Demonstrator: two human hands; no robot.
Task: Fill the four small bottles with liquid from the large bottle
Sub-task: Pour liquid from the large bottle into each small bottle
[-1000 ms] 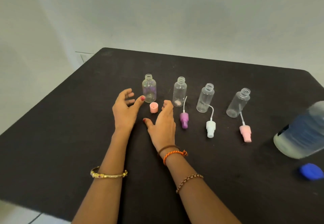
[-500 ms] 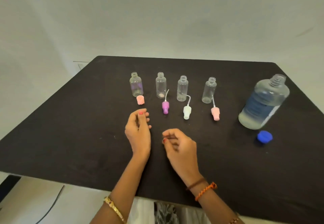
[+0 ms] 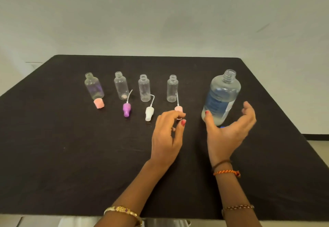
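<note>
Pale wall fills the upper half of the frame; below it a black desk (image 3: 53, 146) carries everything. Half a second ago both hands hung loosely curled near the lower middle of the picture, well short of any container. Now the right hand (image 3: 229, 130) has swung to the right of centre and is cupped wide, thumb and fingers spread apart on either side of the large bottle's (image 3: 221, 97) base, close to it but not visibly closed on it, so this grip is apart and holds nothing. The left hand (image 3: 167, 134) has moved up to centre, fingers loosely bent and empty, just in front of the pink sprayer cap (image 3: 179, 109). That reads as the reach before the first pour: filling has not begun.

Four small bottles stand upright in a row across the middle left of the frame: first bottle (image 3: 94, 86), second bottle (image 3: 121, 86), third bottle (image 3: 144, 89), fourth bottle (image 3: 172, 89). All are uncapped and look empty of liquid. The large bottle, also uncapped, stands at middle right with clear liquid that seems to reach most of the way up. A pink cap (image 3: 99, 103), a purple sprayer (image 3: 127, 109) and a white sprayer (image 3: 149, 113) lie in front of their bottles.
</note>
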